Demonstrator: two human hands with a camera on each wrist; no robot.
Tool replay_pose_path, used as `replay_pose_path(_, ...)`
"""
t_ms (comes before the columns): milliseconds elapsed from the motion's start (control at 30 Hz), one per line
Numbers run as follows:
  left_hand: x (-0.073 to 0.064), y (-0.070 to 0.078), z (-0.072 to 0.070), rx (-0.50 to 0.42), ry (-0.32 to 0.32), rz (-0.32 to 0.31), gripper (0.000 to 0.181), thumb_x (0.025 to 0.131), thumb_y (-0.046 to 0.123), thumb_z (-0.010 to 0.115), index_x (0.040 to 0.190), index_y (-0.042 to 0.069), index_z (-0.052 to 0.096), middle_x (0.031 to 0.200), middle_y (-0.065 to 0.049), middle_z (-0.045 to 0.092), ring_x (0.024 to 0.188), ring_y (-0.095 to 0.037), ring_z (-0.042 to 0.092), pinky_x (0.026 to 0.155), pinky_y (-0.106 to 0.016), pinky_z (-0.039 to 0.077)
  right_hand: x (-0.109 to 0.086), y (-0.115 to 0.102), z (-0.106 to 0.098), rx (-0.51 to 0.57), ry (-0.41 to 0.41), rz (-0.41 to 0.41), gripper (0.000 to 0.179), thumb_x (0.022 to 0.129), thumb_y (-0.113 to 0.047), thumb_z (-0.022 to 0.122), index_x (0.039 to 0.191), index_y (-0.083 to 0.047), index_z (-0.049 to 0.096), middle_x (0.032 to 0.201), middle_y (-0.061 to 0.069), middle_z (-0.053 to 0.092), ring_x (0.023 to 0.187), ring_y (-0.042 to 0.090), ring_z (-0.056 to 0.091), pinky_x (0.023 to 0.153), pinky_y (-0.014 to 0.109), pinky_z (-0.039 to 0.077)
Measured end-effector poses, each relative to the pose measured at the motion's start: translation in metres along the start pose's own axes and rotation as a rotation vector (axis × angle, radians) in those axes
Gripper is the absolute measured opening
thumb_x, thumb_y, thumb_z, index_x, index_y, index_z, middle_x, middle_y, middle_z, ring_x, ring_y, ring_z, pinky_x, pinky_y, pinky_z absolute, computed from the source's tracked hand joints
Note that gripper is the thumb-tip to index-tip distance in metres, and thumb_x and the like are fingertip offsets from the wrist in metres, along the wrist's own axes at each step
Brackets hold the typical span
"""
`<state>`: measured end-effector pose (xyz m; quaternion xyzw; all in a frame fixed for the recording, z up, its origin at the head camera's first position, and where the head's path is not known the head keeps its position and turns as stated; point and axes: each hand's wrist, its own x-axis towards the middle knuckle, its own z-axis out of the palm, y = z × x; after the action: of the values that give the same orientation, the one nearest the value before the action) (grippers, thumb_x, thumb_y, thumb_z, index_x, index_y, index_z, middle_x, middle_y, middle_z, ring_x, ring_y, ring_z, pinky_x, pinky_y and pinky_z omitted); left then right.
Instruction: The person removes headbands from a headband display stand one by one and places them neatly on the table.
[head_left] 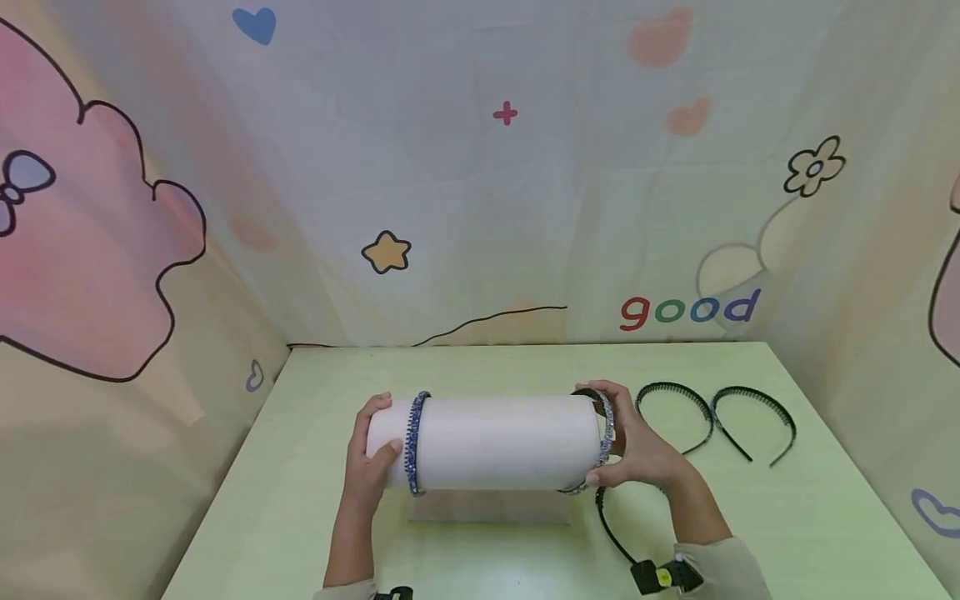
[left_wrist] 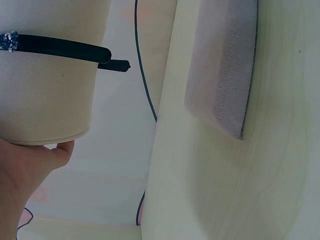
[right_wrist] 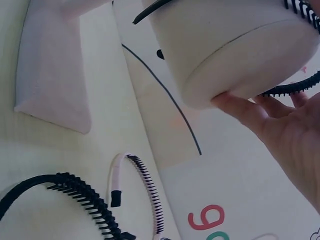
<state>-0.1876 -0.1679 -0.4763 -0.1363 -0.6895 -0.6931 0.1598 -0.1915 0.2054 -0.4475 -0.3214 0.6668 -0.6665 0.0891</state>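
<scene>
A white padded cylinder (head_left: 495, 442) lies level over a grey wedge-like base (head_left: 487, 507). My left hand (head_left: 367, 467) grips its left end, with the thumb on the near side. Close to that hand, a blue sparkly headband (head_left: 412, 446) rings the cylinder; its dark ends show underneath in the left wrist view. At the right end my right hand (head_left: 637, 442) holds a silver-blue sparkly headband (head_left: 607, 429) with black inner teeth, which loops over the cylinder. In the right wrist view the thumb touches the cylinder's flat end.
Two toothed headbands lie side by side on the table's right, one nearer the middle (head_left: 701, 400) and another farther right (head_left: 783, 421). Below my right hand lies a black headband (head_left: 609, 525). A printed curtain (head_left: 480, 183) hangs behind the pale table (head_left: 300, 500).
</scene>
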Motion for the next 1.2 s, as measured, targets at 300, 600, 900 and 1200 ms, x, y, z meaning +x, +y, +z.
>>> replay_pose_path(300,-0.002,0.0,0.0,-0.017,-0.006,-0.009,0.048,0.078,0.0,0.05,0.125,0.005,0.042,0.143,-0.012,0.033,0.117,-0.032,0.036,0.077,-0.048,0.041,-0.013,0.013,0.0,0.116,0.049,-0.013,0.102,0.066,0.001,0.077,0.14,-0.009,0.007,0.14,0.02,0.017,0.126,0.029,0.03,0.083,0.048,0.046)
replay_pose_path(600,-0.002,-0.001,0.001,-0.026,-0.017,0.006,0.048,0.078,0.001,0.05,0.125,0.005,0.041,0.142,-0.01,0.034,0.115,-0.033,0.036,0.076,-0.048,0.042,-0.027,0.025,0.001,0.138,0.117,-0.042,0.099,0.07,-0.001,0.076,0.142,-0.013,0.008,0.139,0.022,0.015,0.127,0.027,0.022,0.087,0.048,0.043)
replay_pose_path(900,-0.001,0.001,0.0,-0.014,0.001,-0.002,0.049,0.077,0.001,0.051,0.125,0.005,0.042,0.141,-0.008,0.035,0.115,-0.031,0.037,0.076,-0.047,0.042,-0.045,0.026,-0.001,0.09,0.257,0.0,0.099,0.071,0.001,0.073,0.144,-0.013,0.008,0.142,0.017,0.009,0.126,0.021,0.025,0.088,0.057,0.038)
replay_pose_path(1200,0.0,0.002,0.001,-0.034,-0.005,0.006,0.048,0.078,0.0,0.05,0.124,0.005,0.041,0.141,-0.013,0.033,0.112,-0.034,0.038,0.074,-0.047,0.043,-0.066,0.024,0.001,0.0,0.443,0.045,0.084,0.081,-0.002,0.065,0.148,-0.011,0.015,0.147,0.028,0.007,0.129,0.046,0.021,0.087,0.027,0.043)
